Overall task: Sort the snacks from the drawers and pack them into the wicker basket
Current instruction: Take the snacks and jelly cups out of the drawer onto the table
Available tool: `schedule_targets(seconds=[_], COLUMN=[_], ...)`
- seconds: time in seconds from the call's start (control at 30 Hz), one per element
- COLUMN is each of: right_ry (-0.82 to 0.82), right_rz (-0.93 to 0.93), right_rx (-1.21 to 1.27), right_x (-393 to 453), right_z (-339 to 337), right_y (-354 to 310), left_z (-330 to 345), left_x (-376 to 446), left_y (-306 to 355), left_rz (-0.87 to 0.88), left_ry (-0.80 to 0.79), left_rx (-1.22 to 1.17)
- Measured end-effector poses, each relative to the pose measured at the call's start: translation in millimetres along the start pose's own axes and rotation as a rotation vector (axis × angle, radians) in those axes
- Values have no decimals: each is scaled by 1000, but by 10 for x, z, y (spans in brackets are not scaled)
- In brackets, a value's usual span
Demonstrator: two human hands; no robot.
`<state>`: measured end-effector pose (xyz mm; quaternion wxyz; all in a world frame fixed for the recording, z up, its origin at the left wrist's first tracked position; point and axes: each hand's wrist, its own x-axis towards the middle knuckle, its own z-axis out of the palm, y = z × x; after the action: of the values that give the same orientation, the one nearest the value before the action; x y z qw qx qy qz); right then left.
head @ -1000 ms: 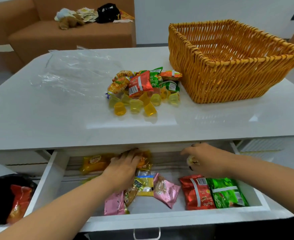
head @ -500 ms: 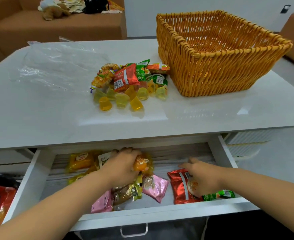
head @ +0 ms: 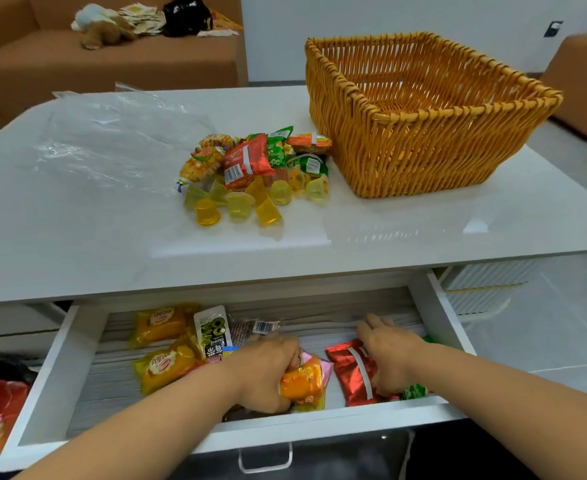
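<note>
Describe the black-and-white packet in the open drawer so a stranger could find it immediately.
Look in the open drawer under the white table, toward its back left. The packet stands between yellow-orange packets, just left of the left hand. It alone is white with black lettering.

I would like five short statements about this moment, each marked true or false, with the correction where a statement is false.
1. The wicker basket already holds several snacks. False: the part of its inside that shows is bare.
2. The left hand grips an orange packet in the open drawer. True.
3. The right hand is lifted above the tabletop. False: it is down in the drawer, on a red packet.
4. A pile of snacks lies on the white table, to the left of the basket. True.
5. The clear plastic bag lies inside the drawer. False: it lies on the table.
</note>
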<state>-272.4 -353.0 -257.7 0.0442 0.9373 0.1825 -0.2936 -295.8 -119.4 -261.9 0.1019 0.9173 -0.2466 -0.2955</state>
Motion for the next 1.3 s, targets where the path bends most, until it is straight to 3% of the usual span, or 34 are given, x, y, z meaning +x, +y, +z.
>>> schedule_targets(seconds=[0.33, 0.6, 0.77, 0.9, 1.0, 1.1, 1.3], right_ry=[30, -39, 62, 198, 270, 320, 598], right_rz=[-6, -28, -98, -156, -174, -223, -253], right_rx=[24, 87, -34, 30, 148, 431, 972], right_x=[-124, -195, -309, -463, -549, -632, -605], right_z=[-98, -131, -357, -717, -972, -1260, -1858], right_y=[-162, -201, -310, -413, -424, -387, -344], left_z=[62, 79, 89, 147, 186, 185, 160], left_x=[-23, -104, -112, -104, -86, -75, -65], left_y=[14, -28, -5, -47, -72, -68, -89], left_rz=[-74, 11, 30, -6, -46, -91, -94], left_ry=[-119, -47, -15, -38, -24, -29, -37], left_rx=[164, 232, 182, 44, -57, -78, -114])
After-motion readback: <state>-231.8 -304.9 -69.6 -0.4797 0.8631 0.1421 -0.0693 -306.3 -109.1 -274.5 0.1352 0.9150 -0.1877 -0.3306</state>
